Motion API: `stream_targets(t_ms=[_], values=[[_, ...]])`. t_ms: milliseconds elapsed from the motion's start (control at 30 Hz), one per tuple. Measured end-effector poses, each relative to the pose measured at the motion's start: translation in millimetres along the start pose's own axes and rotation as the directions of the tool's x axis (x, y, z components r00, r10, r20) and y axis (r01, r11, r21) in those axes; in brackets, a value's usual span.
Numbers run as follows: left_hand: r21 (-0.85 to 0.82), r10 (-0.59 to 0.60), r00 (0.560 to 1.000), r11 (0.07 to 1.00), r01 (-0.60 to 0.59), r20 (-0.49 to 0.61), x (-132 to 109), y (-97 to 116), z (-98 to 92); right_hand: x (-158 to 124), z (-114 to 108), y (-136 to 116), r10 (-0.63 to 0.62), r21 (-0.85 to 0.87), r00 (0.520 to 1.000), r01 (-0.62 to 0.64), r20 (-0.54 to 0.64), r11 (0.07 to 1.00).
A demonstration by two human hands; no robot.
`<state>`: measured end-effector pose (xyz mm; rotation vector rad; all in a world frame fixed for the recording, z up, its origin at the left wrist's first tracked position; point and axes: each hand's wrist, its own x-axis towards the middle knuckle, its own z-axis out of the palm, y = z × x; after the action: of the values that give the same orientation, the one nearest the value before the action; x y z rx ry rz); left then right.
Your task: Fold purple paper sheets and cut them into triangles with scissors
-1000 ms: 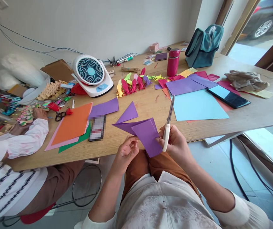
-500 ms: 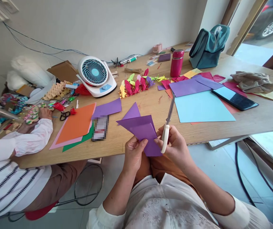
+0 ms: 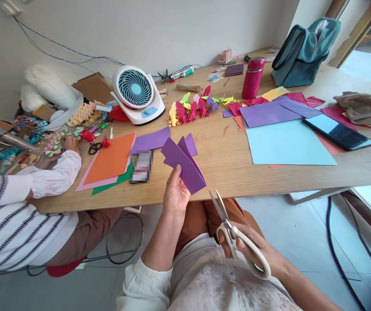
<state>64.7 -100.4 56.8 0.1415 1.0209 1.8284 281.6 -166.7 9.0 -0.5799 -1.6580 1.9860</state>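
Note:
Between the thumb and fingers of my left hand (image 3: 176, 192) is a folded sheet of purple paper (image 3: 185, 166), held up over the table's front edge. My right hand (image 3: 253, 246) grips white-handled scissors (image 3: 226, 224) by the finger loops, low over my lap. The blades are parted and point up toward the paper's lower right corner, a small gap away from it. Behind the folded paper, another purple piece (image 3: 191, 144) lies on the table.
Orange paper (image 3: 110, 157) and a phone (image 3: 141, 167) lie to the left, near a co-worker's arm (image 3: 57, 175). Light blue paper (image 3: 289, 147), a black phone (image 3: 337, 131) and a pink flask (image 3: 253, 77) are on the right. A fan (image 3: 136, 93) stands behind.
My right hand has left the paper and moved down, turning the scissors into a cutting grip with the blades opened. My left hand has tilted the folded paper. The view has shifted slightly.

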Motion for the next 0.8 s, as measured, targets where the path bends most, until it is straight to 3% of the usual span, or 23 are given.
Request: stream_targets(t_ms=[367,600,733,800], values=[[0.038,0.002,1.0,0.999,-0.003,0.004,-1,-2,-4.6,12,8,-6,-0.017,0.02,0.998,0.016,0.053,1.0],[0.101,0.008,0.99,0.995,-0.023,0.142,-5,-8,-9.4,16,5,-5,-0.032,0.043,0.999,0.031,0.031,0.999],[0.103,0.072,0.989,0.991,-0.085,0.127,-6,-7,-9.3,19,7,-7,-0.051,0.025,0.999,0.051,0.008,0.998],[0.123,0.034,0.99,0.991,-0.051,0.137,-7,-6,-9.6,20,8,-8,-0.048,0.025,0.999,0.048,-0.003,0.999]])
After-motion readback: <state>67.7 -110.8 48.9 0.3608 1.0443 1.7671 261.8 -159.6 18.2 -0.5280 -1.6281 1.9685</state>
